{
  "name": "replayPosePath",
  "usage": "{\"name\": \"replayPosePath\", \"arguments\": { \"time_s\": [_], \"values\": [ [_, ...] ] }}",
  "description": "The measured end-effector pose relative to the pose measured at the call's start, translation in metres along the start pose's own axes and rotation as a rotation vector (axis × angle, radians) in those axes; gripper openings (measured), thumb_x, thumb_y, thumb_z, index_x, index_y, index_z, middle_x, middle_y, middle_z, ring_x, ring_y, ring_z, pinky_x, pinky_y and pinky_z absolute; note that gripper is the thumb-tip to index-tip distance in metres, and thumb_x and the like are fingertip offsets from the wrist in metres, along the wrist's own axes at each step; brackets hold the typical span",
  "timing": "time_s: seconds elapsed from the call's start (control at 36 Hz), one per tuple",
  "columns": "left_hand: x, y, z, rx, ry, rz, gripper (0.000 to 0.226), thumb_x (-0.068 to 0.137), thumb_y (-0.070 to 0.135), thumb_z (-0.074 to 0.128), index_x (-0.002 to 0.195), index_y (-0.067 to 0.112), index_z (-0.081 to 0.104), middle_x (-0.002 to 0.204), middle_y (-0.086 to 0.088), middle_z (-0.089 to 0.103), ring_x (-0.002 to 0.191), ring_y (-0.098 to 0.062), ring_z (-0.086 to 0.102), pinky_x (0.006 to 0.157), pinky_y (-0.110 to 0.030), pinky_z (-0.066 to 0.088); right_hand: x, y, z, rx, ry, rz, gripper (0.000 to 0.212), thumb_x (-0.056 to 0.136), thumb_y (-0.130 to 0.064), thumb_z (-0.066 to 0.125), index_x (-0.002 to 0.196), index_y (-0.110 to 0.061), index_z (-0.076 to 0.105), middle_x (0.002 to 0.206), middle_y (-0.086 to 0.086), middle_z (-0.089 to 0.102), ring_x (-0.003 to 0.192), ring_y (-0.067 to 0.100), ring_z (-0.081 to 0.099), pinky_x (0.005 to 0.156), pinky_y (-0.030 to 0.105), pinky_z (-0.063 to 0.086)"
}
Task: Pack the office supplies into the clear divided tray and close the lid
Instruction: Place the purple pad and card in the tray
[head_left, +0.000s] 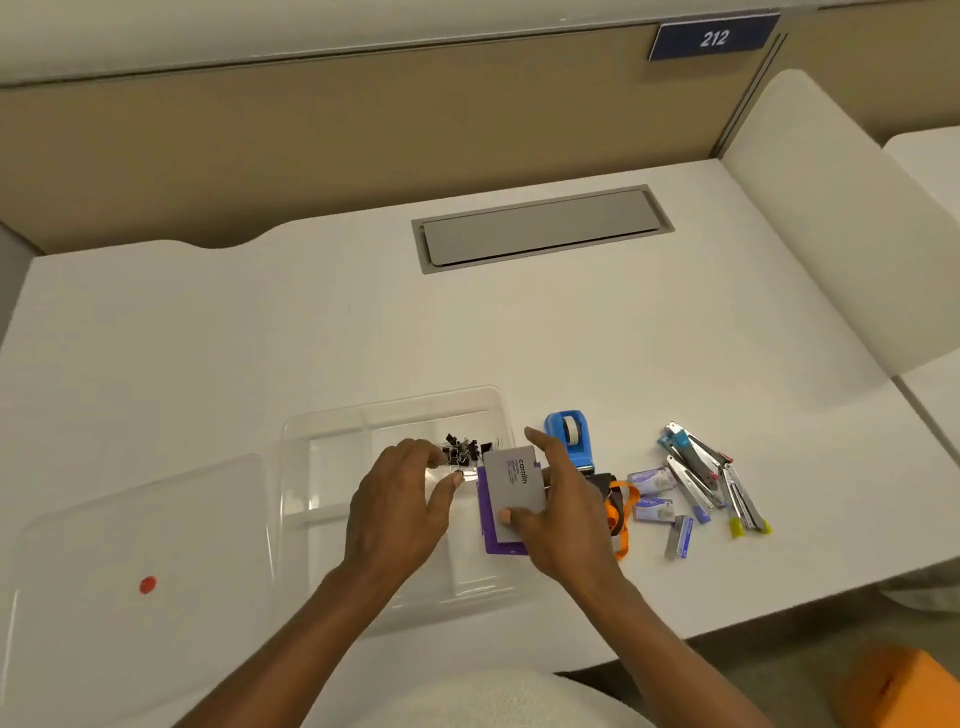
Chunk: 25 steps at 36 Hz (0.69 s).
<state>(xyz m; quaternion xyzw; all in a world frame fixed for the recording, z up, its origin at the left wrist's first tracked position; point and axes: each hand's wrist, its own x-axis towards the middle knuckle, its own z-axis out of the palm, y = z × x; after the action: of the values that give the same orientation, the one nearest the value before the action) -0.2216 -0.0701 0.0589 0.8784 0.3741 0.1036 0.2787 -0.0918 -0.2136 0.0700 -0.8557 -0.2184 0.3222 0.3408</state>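
Head view: right hand (558, 506) pinches the grey box (514, 480) between thumb and fingers over the clear divided tray (332, 431), positioned for insertion. Left hand (400, 512), fingers loosely spread, steadies near binder clips (465, 449). Lid (130, 525) lies aside on the counter (208, 338).

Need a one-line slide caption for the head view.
Right hand lowers a grey Camlin box into the clear divided tray beside binder clips; lid off.

The right hand (558, 512) covers the lower part of the grey box (514, 480) and much of the purple card (491, 525). Small print on the box is unreadable. The clear lid (130, 545) runs off the left edge.
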Motion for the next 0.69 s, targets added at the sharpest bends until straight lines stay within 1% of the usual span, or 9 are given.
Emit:
{"name": "replayPosePath", "arguments": {
  "time_s": [0.06,0.11,0.17,0.19,0.25,0.33,0.47,0.58,0.69],
  "values": [
    [-0.014,-0.014,0.002,0.121,-0.003,0.039,0.026,0.089,0.035,0.077,0.111,0.024,0.068,0.106,0.008,0.071,0.096,-0.018,0.067,0.079,-0.034,0.058,-0.005,0.003,0.007,-0.053,-0.012,-0.010,0.094,0.083,-0.018,0.085,0.155,-0.040,0.027,0.130,-0.004,0.059,0.112,0.013,0.058,0.070,0.022,0.059],
    [-0.026,-0.022,0.004,0.235,-0.031,0.087,0.035,0.081,0.032,0.085,0.111,0.018,0.073,0.104,0.001,0.076,0.090,-0.023,0.073,0.077,-0.037,0.061,-0.009,0.004,0.015,-0.118,-0.016,-0.034,0.093,0.083,-0.018,0.084,0.154,-0.042,0.028,0.129,-0.005,0.058,0.106,0.009,0.052,0.060,0.013,0.050],
    [-0.035,-0.030,0.010,0.299,-0.089,0.124,0.044,0.083,0.036,0.083,0.119,0.014,0.073,0.114,-0.004,0.077,0.100,-0.027,0.075,0.087,-0.040,0.060,-0.012,0.005,0.022,-0.174,-0.016,-0.058,0.090,0.085,-0.016,0.082,0.154,-0.043,0.030,0.127,-0.004,0.057,0.105,0.009,0.052,0.054,0.010,0.047],
    [-0.039,-0.034,0.014,0.306,-0.137,0.121,0.049,0.091,0.040,0.074,0.130,0.012,0.068,0.129,-0.007,0.072,0.116,-0.029,0.071,0.100,-0.041,0.055,-0.013,0.005,0.026,-0.203,-0.016,-0.071,0.089,0.085,-0.014,0.080,0.154,-0.042,0.030,0.126,-0.003,0.056,0.107,0.011,0.054,0.060,0.014,0.052],
    [-0.047,-0.042,0.018,0.331,-0.234,0.124,0.060,0.106,0.047,0.041,0.154,0.012,0.046,0.160,-0.008,0.045,0.149,-0.027,0.044,0.123,-0.039,0.032,-0.016,0.003,0.035,-0.276,-0.021,-0.091,0.088,0.087,-0.011,0.077,0.155,-0.039,0.029,0.124,0.001,0.056,0.114,0.017,0.059,0.078,0.028,0.061],
    [-0.052,-0.050,0.019,0.348,-0.275,0.181,0.070,0.104,0.049,0.009,0.163,0.013,0.024,0.171,-0.004,0.018,0.159,-0.021,0.018,0.129,-0.034,0.011,-0.018,0.000,0.047,-0.371,-0.052,-0.084,0.088,0.088,-0.010,0.077,0.157,-0.030,0.027,0.132,0.006,0.055,0.121,0.023,0.059,0.090,0.034,0.060],
    [-0.053,-0.054,0.014,0.321,-0.301,0.219,0.061,0.111,0.040,0.025,0.164,0.015,0.007,0.171,0.000,-0.002,0.161,-0.016,-0.001,0.128,-0.031,-0.009,-0.017,-0.006,0.061,-0.461,-0.061,-0.055,0.089,0.090,-0.020,0.078,0.160,-0.021,0.022,0.144,0.008,0.053,0.129,0.024,0.057,0.097,0.033,0.057],
    [-0.052,-0.054,0.014,0.302,-0.312,0.217,0.063,0.110,0.036,0.031,0.164,0.016,0.005,0.172,0.001,-0.004,0.160,-0.015,-0.004,0.128,-0.029,-0.010,-0.024,-0.008,0.065,-0.566,-0.003,-0.131,0.076,0.097,-0.027,0.070,0.159,-0.017,0.027,0.150,0.008,0.049,0.133,0.022,0.052,0.105,0.029,0.051],
    [-0.049,-0.052,0.014,0.306,-0.318,0.206,0.067,0.108,0.036,0.041,0.165,0.014,0.012,0.173,-0.003,0.006,0.161,-0.019,0.006,0.127,-0.029,-0.005,-0.030,-0.012,0.055,-0.617,0.064,-0.187,0.042,0.102,-0.028,0.063,0.142,-0.019,0.054,0.134,0.004,0.062,0.113,0.019,0.062,0.082,0.026,0.050]
  ]
}}
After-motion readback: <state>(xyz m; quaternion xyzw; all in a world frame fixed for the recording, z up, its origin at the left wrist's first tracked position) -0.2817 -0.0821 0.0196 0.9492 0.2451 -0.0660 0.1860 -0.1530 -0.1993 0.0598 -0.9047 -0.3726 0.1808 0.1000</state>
